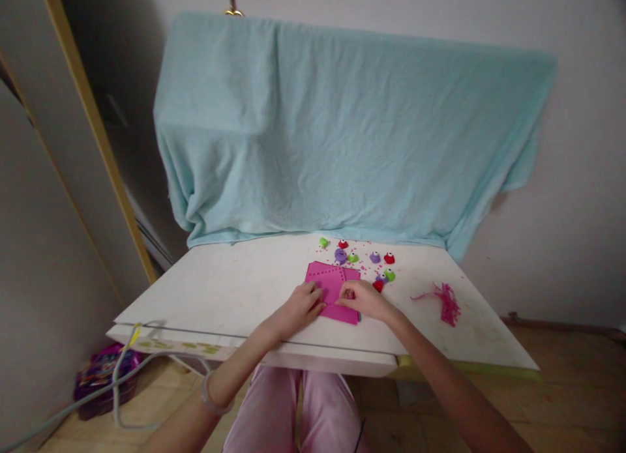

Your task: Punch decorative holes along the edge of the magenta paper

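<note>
Both hands rest on the pink sheet (333,292) lying flat on the counter (235,290) — left hand (304,304) spread, pressing; right hand (362,298) with its grip pinching the sheet's edge. Best pressed firmly — small punches (362,261) crowd just beyond.

Both arms outstretched — left hand (304,305) flat, right hand (360,298) curled, fingertips down.

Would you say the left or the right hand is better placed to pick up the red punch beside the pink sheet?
Probably the right hand: it rests on the pink sheet next to the red punch; the left hand lies farther away.
</note>
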`<action>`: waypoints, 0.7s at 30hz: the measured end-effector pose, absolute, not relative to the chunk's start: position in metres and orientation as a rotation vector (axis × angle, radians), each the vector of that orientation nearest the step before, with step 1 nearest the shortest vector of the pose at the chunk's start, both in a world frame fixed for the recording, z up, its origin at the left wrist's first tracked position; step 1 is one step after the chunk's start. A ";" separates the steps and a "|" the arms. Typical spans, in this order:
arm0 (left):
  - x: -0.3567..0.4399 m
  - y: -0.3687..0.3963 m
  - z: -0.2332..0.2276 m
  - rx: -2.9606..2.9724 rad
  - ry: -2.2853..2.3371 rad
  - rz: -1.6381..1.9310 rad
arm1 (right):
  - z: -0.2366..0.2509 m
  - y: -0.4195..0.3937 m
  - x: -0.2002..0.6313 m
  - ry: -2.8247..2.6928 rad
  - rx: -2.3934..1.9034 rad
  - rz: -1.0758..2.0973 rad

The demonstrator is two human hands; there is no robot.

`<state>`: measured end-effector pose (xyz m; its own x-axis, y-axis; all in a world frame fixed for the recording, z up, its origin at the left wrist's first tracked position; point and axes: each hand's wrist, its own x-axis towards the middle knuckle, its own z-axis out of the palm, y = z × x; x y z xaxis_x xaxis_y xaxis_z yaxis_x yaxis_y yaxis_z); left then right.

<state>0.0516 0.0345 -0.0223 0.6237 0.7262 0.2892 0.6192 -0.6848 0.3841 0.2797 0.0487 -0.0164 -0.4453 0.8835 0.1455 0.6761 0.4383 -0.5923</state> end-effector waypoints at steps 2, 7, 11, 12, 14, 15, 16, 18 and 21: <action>0.052 0.033 -0.021 2.602 1.101 0.617 | -0.017 0.049 0.280 -2.261 -1.321 0.633; 0.054 0.024 -0.016 2.657 1.123 0.639 | -0.015 0.047 0.280 -2.264 -1.314 0.615; 0.052 0.018 -0.008 2.732 1.058 0.567 | -0.014 0.046 0.279 -2.268 -1.325 0.614; 0.050 0.016 -0.006 2.749 1.038 0.543 | -0.014 0.046 0.279 -2.269 -1.328 0.612; 0.048 0.015 -0.005 2.779 1.018 0.501 | -0.014 0.046 0.279 -2.270 -1.326 0.604; 0.047 0.015 -0.005 2.792 1.019 0.485 | -0.014 0.046 0.279 -2.269 -1.323 0.596; 0.046 0.015 -0.005 2.803 1.022 0.472 | -0.014 0.046 0.280 -2.268 -1.320 0.589; 0.045 0.016 -0.007 2.826 1.021 0.447 | -0.014 0.046 0.280 -2.269 -1.318 0.577; 0.043 0.016 -0.007 2.863 1.011 0.422 | -0.014 0.046 0.280 -2.272 -1.327 0.567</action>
